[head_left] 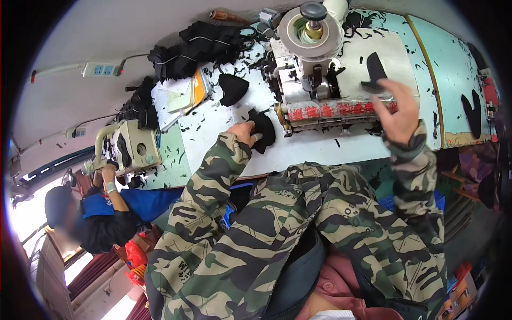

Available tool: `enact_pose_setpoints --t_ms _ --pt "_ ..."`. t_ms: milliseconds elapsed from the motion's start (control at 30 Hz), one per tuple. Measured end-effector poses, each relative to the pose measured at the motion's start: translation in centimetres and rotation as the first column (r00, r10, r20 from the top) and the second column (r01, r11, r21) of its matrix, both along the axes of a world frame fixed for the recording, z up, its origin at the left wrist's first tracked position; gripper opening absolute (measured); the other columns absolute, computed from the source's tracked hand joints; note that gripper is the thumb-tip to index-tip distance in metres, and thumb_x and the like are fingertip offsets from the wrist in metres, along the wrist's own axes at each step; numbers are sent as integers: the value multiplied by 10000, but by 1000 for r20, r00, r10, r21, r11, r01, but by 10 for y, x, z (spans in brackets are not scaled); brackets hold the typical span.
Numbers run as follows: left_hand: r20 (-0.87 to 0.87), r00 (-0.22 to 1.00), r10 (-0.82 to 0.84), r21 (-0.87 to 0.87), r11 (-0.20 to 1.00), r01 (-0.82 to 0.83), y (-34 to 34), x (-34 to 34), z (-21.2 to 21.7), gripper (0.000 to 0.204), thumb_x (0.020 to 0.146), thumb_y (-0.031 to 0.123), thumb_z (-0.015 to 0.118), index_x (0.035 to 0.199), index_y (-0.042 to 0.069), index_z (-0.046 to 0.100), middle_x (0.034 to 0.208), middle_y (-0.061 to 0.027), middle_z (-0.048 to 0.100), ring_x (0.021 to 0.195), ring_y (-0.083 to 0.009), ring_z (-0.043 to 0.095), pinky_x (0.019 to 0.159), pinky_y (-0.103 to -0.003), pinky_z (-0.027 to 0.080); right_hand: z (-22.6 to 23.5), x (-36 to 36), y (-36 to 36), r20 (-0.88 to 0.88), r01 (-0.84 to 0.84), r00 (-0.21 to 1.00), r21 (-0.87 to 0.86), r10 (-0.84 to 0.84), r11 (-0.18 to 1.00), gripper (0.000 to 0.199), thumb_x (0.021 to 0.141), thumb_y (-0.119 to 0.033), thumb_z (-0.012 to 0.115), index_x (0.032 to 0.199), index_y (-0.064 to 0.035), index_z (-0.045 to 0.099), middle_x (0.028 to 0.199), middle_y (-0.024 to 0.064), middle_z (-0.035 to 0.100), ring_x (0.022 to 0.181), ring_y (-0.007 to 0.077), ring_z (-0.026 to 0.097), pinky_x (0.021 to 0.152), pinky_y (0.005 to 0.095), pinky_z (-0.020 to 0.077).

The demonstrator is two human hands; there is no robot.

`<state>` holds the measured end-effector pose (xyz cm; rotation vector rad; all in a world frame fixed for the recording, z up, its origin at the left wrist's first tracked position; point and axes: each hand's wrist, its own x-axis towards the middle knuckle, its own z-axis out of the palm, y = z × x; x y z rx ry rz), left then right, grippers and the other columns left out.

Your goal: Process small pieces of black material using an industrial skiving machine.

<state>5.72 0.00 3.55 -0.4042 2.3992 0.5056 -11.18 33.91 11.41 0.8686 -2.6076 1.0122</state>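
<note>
The white table [314, 145] leaves open room along its near edge, where the left hand [244, 131] touches a black cloth [265, 129], grip unclear, while the right hand's [402, 111] fingers part beside a black piece [376, 65] atop the machine [349, 61], above a blue crate [439, 201], contents hidden.

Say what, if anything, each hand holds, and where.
The left hand holds a black fabric piece by its left edge. The right hand is by a black strip; whether it holds its lower end is unclear.
</note>
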Motion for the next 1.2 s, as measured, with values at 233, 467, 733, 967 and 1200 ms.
enact_pose_setpoints --t_ms 233,467,733,967,1200 --pt "-380 904 196 12 978 -208 -37 3 -24 346 774 336 629 944 35 622 868 -151 645 784 -273 626 719 -337 488 -1 46 -34 574 -15 799 -283 182 959 175 750 -87 647 901 -1 628 784 109 627 677 191 607 647 278 477" --pt "-194 979 61 4 998 -61 -74 -1 -87 324 678 274 731 902 69 619 773 -130 624 778 -277 618 715 -358 488 102 -7 -78 -340 -187 938 -339 65 922 289 767 -143 641 1007 10 590 911 171 611 853 317 572 753 355 448" --pt "-172 976 130 468 883 -34 -59 -52 17 123 717 89 636 769 3 565 640 -63 557 630 -130 544 593 -275 433 108 -28 -95 -513 -280 842 -149 168 948 216 767 -101 649 949 10 613 861 155 629 796 279 607 709 320 479" --pt "128 992 23 799 590 -117 61 -90 101 270 864 164 511 1080 2 523 772 -71 583 513 -88 519 354 -226 394 -18 58 -78 748 -32 537 -445 391 895 221 707 -22 646 925 -3 618 759 73 646 698 125 626 669 249 500" --pt "437 893 110 706 573 -416 37 -122 59 262 893 257 447 917 43 597 522 -42 544 326 -98 436 302 -205 324 -48 71 -102 741 122 580 -488 337 864 239 794 10 575 1031 46 576 859 74 637 751 116 609 652 229 491"
